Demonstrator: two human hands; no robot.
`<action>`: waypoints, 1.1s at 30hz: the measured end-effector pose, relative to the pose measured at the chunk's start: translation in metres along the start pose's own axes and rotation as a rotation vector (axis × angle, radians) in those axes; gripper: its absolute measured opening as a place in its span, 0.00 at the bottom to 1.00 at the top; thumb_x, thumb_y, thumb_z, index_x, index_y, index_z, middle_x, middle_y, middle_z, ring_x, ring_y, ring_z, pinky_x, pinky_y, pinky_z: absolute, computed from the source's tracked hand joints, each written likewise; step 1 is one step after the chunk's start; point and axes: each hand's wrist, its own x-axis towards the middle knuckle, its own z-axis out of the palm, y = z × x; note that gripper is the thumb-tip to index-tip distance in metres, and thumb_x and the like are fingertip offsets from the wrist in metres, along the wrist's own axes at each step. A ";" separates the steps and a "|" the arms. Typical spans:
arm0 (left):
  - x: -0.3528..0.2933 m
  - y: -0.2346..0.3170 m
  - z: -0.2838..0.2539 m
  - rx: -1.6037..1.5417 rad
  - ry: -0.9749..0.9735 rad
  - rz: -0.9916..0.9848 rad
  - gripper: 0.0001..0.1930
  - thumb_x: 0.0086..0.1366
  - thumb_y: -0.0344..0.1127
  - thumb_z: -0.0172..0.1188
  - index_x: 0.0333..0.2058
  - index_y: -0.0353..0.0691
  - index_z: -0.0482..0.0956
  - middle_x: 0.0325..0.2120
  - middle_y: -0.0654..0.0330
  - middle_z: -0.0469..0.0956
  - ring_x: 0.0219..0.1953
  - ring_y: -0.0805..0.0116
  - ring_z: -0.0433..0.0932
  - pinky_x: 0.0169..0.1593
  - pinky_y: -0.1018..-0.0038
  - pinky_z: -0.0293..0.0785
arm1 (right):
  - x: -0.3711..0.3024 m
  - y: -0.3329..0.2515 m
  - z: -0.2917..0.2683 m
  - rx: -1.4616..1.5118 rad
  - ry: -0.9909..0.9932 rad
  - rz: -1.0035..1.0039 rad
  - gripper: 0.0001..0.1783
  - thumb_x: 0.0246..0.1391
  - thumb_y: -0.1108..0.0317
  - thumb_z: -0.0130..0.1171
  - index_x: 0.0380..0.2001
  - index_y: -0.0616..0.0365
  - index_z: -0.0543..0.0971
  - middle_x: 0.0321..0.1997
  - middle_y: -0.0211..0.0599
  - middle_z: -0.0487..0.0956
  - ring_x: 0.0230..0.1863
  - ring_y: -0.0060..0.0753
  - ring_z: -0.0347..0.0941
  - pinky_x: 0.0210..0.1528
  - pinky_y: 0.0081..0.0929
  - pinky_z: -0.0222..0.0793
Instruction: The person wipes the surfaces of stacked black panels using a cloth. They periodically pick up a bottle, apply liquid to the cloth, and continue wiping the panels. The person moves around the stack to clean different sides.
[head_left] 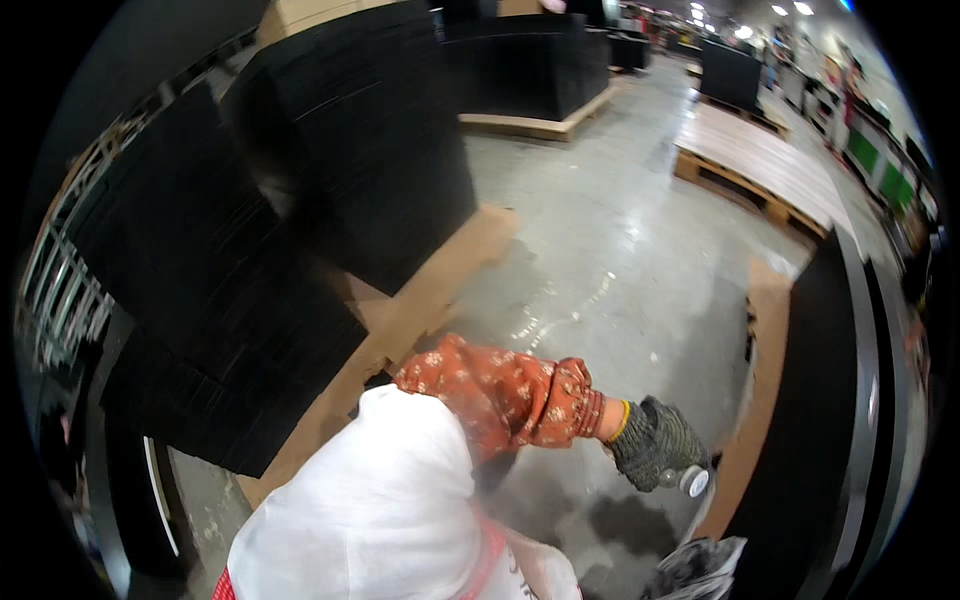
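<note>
My left arm, in white cloth and an orange flowered sleeve, bends across toward the right. My left hand (655,440) wears a dark grey knit glove with a yellow cuff edge. Its fingers are closed round a small silvery cylinder with a round white end (693,481), whose kind I cannot make out. Below it, at the lower edge, is a crumpled, shiny grey-black thing (698,570) that looks like plastic film. Close on the right stands a tall black panel stack (800,420) with brown cardboard (768,330) along its side. My right hand does not show.
High black stacks (340,130) stand on cardboard (450,285) at the left, beside a metal rack (65,300). Grey concrete floor (560,220) runs between the stacks. Farther off are a pale-topped wooden pallet (755,165) and another black stack (530,75).
</note>
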 end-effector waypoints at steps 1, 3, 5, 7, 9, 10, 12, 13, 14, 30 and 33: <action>-0.005 -0.004 -0.002 0.044 0.043 -0.029 0.16 0.36 0.35 0.62 0.30 0.46 0.76 0.22 0.54 0.77 0.27 0.48 0.78 0.30 0.57 0.73 | 0.010 -0.007 0.017 0.049 -0.059 0.041 0.25 0.53 0.55 0.50 0.52 0.55 0.68 0.34 0.35 0.71 0.29 0.29 0.67 0.31 0.27 0.64; -0.018 -0.017 -0.008 0.131 0.123 -0.093 0.15 0.35 0.35 0.62 0.28 0.46 0.76 0.20 0.54 0.77 0.25 0.48 0.78 0.28 0.56 0.72 | 0.026 -0.019 0.059 0.108 -0.164 0.120 0.25 0.53 0.55 0.50 0.52 0.55 0.67 0.34 0.34 0.70 0.28 0.28 0.66 0.31 0.26 0.64; -0.026 -0.033 -0.011 0.180 0.178 -0.171 0.17 0.34 0.37 0.63 0.28 0.44 0.75 0.21 0.54 0.77 0.24 0.48 0.78 0.26 0.55 0.71 | 0.035 -0.018 0.097 0.134 -0.243 0.203 0.25 0.54 0.54 0.49 0.53 0.54 0.67 0.34 0.34 0.70 0.28 0.27 0.66 0.30 0.25 0.63; -0.036 -0.042 -0.021 0.160 0.122 -0.244 0.22 0.35 0.39 0.65 0.33 0.41 0.74 0.23 0.53 0.76 0.25 0.49 0.78 0.27 0.55 0.70 | 0.031 -0.012 0.128 0.143 -0.314 0.328 0.25 0.55 0.53 0.49 0.53 0.54 0.67 0.34 0.33 0.70 0.27 0.26 0.65 0.30 0.25 0.63; -0.052 -0.053 -0.029 0.153 0.141 -0.335 0.24 0.33 0.40 0.65 0.34 0.40 0.74 0.22 0.53 0.77 0.23 0.50 0.78 0.26 0.55 0.70 | 0.020 0.000 0.160 0.152 -0.375 0.473 0.26 0.55 0.52 0.49 0.53 0.53 0.67 0.34 0.32 0.70 0.27 0.25 0.65 0.30 0.24 0.63; -0.062 -0.061 -0.032 0.157 0.122 -0.377 0.25 0.33 0.40 0.65 0.34 0.40 0.74 0.22 0.53 0.77 0.23 0.50 0.78 0.26 0.55 0.70 | 0.019 0.001 0.168 0.150 -0.403 0.546 0.26 0.56 0.51 0.48 0.54 0.53 0.66 0.34 0.32 0.70 0.27 0.24 0.65 0.30 0.24 0.63; -0.060 -0.080 -0.023 0.321 0.137 -0.422 0.25 0.31 0.41 0.66 0.32 0.39 0.74 0.20 0.52 0.77 0.22 0.51 0.78 0.26 0.58 0.70 | 0.031 0.001 0.186 0.126 -0.434 0.627 0.26 0.56 0.50 0.48 0.54 0.52 0.66 0.35 0.31 0.69 0.26 0.23 0.64 0.29 0.23 0.62; -0.067 -0.089 -0.024 0.319 0.183 -0.421 0.24 0.32 0.41 0.66 0.32 0.39 0.74 0.19 0.53 0.77 0.22 0.51 0.78 0.25 0.58 0.69 | 0.028 -0.003 0.191 0.132 -0.458 0.698 0.26 0.57 0.50 0.48 0.54 0.52 0.66 0.35 0.31 0.69 0.26 0.22 0.64 0.29 0.23 0.62; -0.074 -0.093 -0.025 0.302 0.225 -0.429 0.23 0.33 0.42 0.65 0.31 0.38 0.74 0.18 0.53 0.76 0.21 0.51 0.78 0.25 0.58 0.69 | 0.029 -0.001 0.192 0.131 -0.479 0.779 0.26 0.57 0.49 0.48 0.54 0.52 0.66 0.35 0.31 0.69 0.26 0.22 0.64 0.29 0.23 0.62; -0.084 -0.126 -0.010 0.682 0.101 -0.755 0.21 0.46 0.45 0.61 0.36 0.36 0.75 0.28 0.54 0.77 0.28 0.53 0.77 0.27 0.54 0.65 | -0.023 0.060 0.292 0.306 -1.271 1.088 0.27 0.60 0.51 0.46 0.57 0.56 0.65 0.47 0.34 0.70 0.43 0.30 0.66 0.47 0.28 0.62; -0.094 -0.121 -0.021 0.686 0.054 -0.823 0.20 0.47 0.44 0.61 0.36 0.36 0.75 0.27 0.54 0.76 0.27 0.54 0.77 0.27 0.55 0.66 | -0.026 0.061 0.304 0.381 -1.375 1.136 0.28 0.60 0.51 0.46 0.58 0.57 0.65 0.50 0.35 0.70 0.46 0.32 0.66 0.50 0.30 0.62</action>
